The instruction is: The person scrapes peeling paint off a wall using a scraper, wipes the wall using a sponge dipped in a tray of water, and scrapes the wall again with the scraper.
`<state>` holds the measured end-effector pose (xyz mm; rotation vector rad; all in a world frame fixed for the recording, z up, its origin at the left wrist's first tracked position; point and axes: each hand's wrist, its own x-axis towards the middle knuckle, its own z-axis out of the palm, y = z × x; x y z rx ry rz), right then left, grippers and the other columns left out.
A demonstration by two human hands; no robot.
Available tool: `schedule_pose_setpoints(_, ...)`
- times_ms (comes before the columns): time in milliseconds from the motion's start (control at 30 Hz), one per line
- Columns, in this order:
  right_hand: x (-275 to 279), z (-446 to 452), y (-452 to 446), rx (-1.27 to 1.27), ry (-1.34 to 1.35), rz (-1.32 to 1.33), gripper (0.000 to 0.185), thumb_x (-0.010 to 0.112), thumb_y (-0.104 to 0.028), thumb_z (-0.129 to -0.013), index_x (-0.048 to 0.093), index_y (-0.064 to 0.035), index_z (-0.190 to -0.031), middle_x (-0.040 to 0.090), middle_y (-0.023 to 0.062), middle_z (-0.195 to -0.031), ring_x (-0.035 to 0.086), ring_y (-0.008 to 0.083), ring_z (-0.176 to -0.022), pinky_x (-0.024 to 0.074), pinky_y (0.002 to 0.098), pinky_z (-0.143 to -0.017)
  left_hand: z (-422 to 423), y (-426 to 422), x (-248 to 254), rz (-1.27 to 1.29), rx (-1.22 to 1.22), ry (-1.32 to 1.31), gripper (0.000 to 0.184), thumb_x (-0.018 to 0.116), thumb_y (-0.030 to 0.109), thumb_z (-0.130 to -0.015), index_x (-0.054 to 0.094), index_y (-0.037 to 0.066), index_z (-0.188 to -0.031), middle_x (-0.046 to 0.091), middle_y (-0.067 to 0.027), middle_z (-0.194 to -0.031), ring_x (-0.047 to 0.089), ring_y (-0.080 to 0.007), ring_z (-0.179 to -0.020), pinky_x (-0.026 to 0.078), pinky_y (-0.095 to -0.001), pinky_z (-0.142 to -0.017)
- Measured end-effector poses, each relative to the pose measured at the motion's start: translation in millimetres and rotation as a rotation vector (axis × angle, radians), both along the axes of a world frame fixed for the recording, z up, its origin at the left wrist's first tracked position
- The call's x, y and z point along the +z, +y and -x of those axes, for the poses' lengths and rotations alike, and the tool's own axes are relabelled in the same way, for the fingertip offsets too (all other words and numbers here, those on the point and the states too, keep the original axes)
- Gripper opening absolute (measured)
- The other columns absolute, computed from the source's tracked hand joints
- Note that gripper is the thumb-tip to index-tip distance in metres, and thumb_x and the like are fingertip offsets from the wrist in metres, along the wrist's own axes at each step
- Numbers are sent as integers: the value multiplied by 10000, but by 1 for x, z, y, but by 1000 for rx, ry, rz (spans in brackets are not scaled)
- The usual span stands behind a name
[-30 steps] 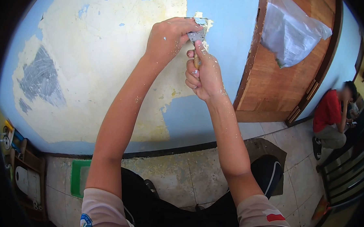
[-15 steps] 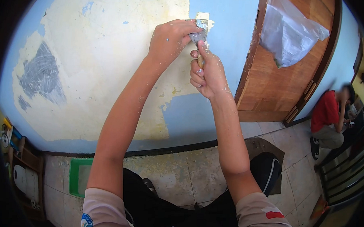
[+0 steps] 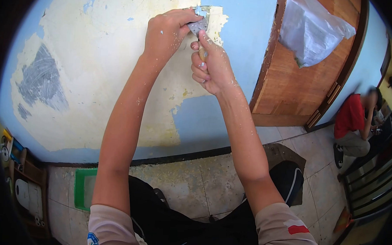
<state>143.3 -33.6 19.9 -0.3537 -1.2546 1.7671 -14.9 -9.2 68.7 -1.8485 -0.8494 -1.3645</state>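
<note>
My right hand (image 3: 212, 66) is wrapped round the handle of a paint scraper (image 3: 197, 28), with the thumb up toward the blade. The fingers of my left hand (image 3: 167, 33) press on the blade, thumb across its face. The blade lies against the wall (image 3: 102, 74), near the top of a large cream patch where the light blue paint (image 3: 243, 45) is gone. Blue paint flakes gather at the blade's upper edge. Pale chips cling to both hands and forearms. My left fingertips are partly hidden behind the blade.
A wooden door (image 3: 293, 91) with a white plastic bag (image 3: 313, 33) stands at right. Beyond it a person in a red shirt (image 3: 350, 114) crouches near a dark slatted rack (image 3: 372, 187). A green tray (image 3: 80, 189) and wooden shelf (image 3: 27, 172) are lower left. Paint chips litter the tiled floor (image 3: 180, 183).
Both hands and the scraper have shifted left along the wall. A cream strip with a ragged right edge now shows to the right of the blade. My grip looks the same.
</note>
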Motion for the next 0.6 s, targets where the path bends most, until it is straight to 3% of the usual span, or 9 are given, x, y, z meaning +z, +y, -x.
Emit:
schedule_pose_setpoints(133, -8, 4, -8, -2, 36, -7, 420, 459, -523, -1090, 477, -152, -892, 309, -47, -523, 171, 74, -369, 137, 265, -381, 0, -7, -8, 106, -5, -65, 340, 748, -59, -746, 807, 122, -1027, 772, -129, -1079, 752, -276, -982, 610, -350, -804)
schedule_pose_setpoints(200, -16, 4, -9, 27, 27, 23, 419, 459, -525, -1089, 472, -158, -887, 312, -47, -524, 174, 74, -366, 136, 266, -380, 4, -9, -19, 68, 15, 28, 340, 753, -63, -753, 805, 119, -1036, 769, -134, -1090, 757, -280, -947, 608, -348, -792)
schedule_pose_setpoints(433, -12, 4, -5, 83, 86, 82, 424, 464, -539, -1082, 455, -184, -849, 314, -50, -518, 177, 79, -360, 141, 265, -371, 2, -9, -7, 109, -11, 49, 381, 745, -76, -745, 800, 134, -1058, 763, -130, -1120, 751, -282, -967, 608, -355, -793)
schedule_pose_setpoints(533, -20, 3, -1, 141, 88, 117, 424, 468, -538, -1081, 459, -189, -839, 322, -49, -522, 180, 79, -359, 142, 264, -369, 5, -13, -11, 79, 122, 133, 350, 744, -47, -750, 797, 134, -1045, 774, -102, -1094, 748, -268, -980, 607, -349, -787)
schedule_pose_setpoints(600, -19, 2, 1, 146, 72, 136, 423, 471, -537, -1080, 463, -191, -837, 327, -49, -525, 182, 78, -359, 142, 263, -369, 9, -7, -12, -147, 140, 331, 304, 739, 5, -770, 784, 147, -1035, 782, -65, -1058, 749, -238, -975, 605, -334, -769)
